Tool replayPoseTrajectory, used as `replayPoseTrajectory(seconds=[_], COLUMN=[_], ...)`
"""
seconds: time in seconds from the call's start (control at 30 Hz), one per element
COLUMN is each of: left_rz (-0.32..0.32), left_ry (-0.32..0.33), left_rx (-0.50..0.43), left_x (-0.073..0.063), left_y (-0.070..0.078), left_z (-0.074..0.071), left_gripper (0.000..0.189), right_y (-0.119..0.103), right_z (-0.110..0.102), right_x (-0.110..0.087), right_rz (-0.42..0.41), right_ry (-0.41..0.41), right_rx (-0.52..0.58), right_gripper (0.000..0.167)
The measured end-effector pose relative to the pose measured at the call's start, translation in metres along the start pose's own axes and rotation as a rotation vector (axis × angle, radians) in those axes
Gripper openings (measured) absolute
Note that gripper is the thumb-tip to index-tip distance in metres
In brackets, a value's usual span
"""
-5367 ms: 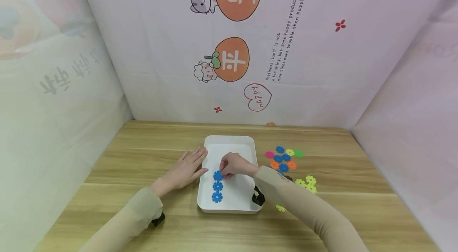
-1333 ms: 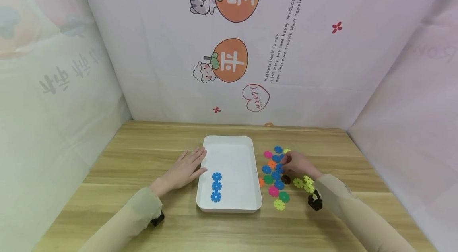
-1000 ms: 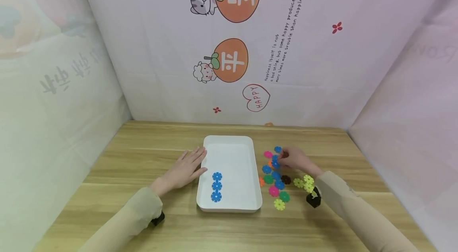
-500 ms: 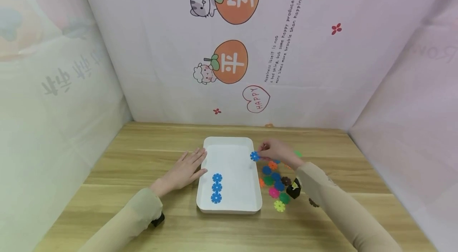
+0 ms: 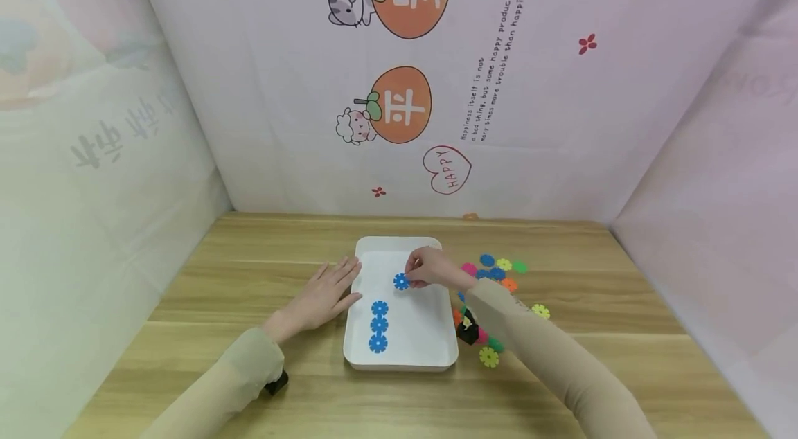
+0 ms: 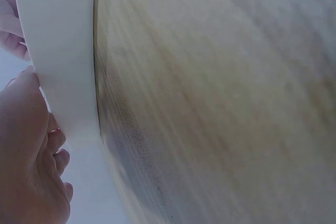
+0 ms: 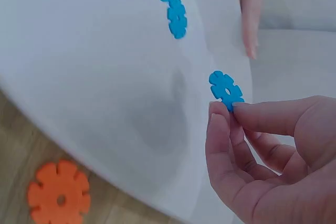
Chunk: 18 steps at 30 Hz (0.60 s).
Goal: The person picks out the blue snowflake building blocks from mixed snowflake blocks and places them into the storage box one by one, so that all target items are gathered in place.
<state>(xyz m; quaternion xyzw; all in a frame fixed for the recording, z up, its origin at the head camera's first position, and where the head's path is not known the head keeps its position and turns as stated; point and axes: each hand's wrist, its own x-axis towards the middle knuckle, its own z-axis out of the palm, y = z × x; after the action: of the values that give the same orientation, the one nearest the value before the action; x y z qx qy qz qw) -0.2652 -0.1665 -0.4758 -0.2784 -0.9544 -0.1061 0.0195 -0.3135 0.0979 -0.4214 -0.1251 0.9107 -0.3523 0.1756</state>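
At seven o'clock from the blue disc my right hand pinches, the blue row runs twelve-to-six, my left hand straight-fingered.

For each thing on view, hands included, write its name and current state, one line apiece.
Left hand, fingers extended, touching the tray's left rim
Right hand, pinching a disc
Held blue disc, pinched over the tray
Three blue discs, lined up inside
White tray, upright on the table
Loose discs, scattered, partly hidden
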Motion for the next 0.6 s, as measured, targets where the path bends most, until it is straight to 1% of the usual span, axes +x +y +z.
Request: replayPoseTrajectory(seconds=[0.23, 0.43, 0.6], left_rz=[-0.012, -0.005, -0.006], left_ry=[-0.018, 0.001, -0.004], left_rx=[0.007, -0.001, -0.007], left_x=[0.000, 0.001, 0.001], left_y=[-0.002, -0.003, -0.003], left_z=[0.002, 0.001, 0.002], left_gripper=[0.069, 0.069, 0.069], right_y=[-0.011, -0.018, -0.020], right_z=[0.021, 0.031, 0.038], right_x=[0.008, 0.015, 0.018], right_rz=[0.023, 0.026, 0.033], right_ry=[-0.010, -0.018, -0.016], right_rx=[-0.020, -0.048, -0.073], right_gripper=[0.008, 0.008, 0.008])
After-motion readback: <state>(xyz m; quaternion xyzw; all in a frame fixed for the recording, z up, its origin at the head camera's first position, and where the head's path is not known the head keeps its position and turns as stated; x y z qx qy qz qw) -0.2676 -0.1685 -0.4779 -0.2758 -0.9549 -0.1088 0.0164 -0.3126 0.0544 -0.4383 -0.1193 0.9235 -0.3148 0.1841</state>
